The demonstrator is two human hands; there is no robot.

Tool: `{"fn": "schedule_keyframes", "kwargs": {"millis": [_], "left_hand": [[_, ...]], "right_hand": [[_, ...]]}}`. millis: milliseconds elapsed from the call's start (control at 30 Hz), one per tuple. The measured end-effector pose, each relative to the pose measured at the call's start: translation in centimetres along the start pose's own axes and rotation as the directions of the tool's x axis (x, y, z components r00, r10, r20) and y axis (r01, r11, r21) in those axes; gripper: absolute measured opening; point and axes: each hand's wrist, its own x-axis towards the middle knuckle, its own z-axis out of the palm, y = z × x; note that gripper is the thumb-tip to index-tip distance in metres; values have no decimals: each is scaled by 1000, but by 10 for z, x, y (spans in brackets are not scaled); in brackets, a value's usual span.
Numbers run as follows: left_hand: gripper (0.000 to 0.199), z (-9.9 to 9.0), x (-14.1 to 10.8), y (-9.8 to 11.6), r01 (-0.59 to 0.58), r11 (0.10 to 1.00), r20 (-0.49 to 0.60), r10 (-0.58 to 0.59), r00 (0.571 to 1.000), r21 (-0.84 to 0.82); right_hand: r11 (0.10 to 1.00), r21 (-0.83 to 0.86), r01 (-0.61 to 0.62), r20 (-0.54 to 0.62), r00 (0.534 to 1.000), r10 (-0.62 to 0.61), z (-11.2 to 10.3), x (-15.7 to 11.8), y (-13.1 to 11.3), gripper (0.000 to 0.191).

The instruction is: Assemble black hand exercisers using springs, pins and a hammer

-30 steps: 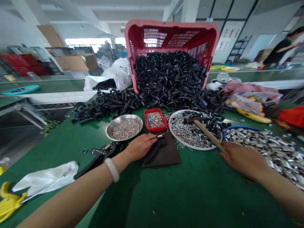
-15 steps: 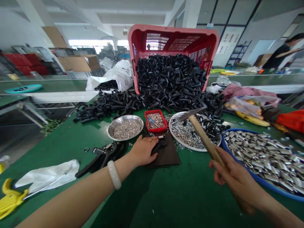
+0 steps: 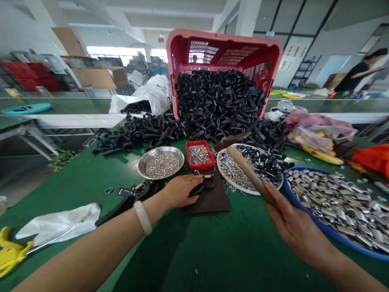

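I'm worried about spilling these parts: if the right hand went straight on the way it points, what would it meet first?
Likely the white plate of screws and black parts, just ahead of the right hand holding the wooden-handled hammer, though depth is hard to judge.

The green bench (image 3: 194,251) carries everything. At 12 o'clock a red crate (image 3: 225,48) sits tipped forward, with a heap of black rubber parts (image 3: 219,101) spreading across the bench below it. In front of the heap, a steel dish (image 3: 160,165) lies at 11 o'clock, a red tray (image 3: 198,155) at 12 and a white plate (image 3: 223,174) at 1. A blue basin (image 3: 316,215) sits at 3 o'clock, a dark board (image 3: 215,205) at 12, black pliers (image 3: 127,200) at 9, and a white cloth (image 3: 57,223) and a yellow glove (image 3: 10,253) at 8.
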Motion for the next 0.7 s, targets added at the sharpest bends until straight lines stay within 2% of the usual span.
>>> {"fn": "schedule_keyframes", "kwargs": {"millis": [100,133,200,267,333,367,467,533,600,700], "left_hand": [[56,0,-1,-3,-17,1000,-12,17,1000,-5],[56,1,-1,-3,-22,1000,-14,22,1000,-8],[56,2,-2,-4,-28,999,-21,28,999,-17],[56,3,-2,-4,-28,999,-26,28,999,-24],[56,3,-2,-5,-31,999,-27,30,999,-28],[56,3,-2,-5,-36,999,-24,35,999,-29],[55,0,-1,-5,-47,998,-22,46,999,-33],[55,-1,-2,-6,-62,997,-20,61,998,-45],[60,-1,-4,-6,-42,997,-24,40,999,-68],[74,1,-10,-6,158,984,-56,-163,985,-81]], "right_hand": [[1000,3,20,254,967,-20,-8,5,8,50],[1000,8,30,303,952,-31,-11,6,9,49],[1000,3,30,270,962,-30,-15,5,9,49],[1000,-8,0,127,992,1,-15,2,7,52],[999,-11,-30,50,998,31,-10,-1,5,55],[999,-11,-31,76,997,32,-7,0,4,54],[999,34,10,306,952,-20,-9,6,2,49],[997,82,15,360,932,-44,-18,11,-2,48],[995,100,-14,285,958,-15,-26,12,-11,50],[992,120,-38,87,996,28,-25,7,-21,53]]}}
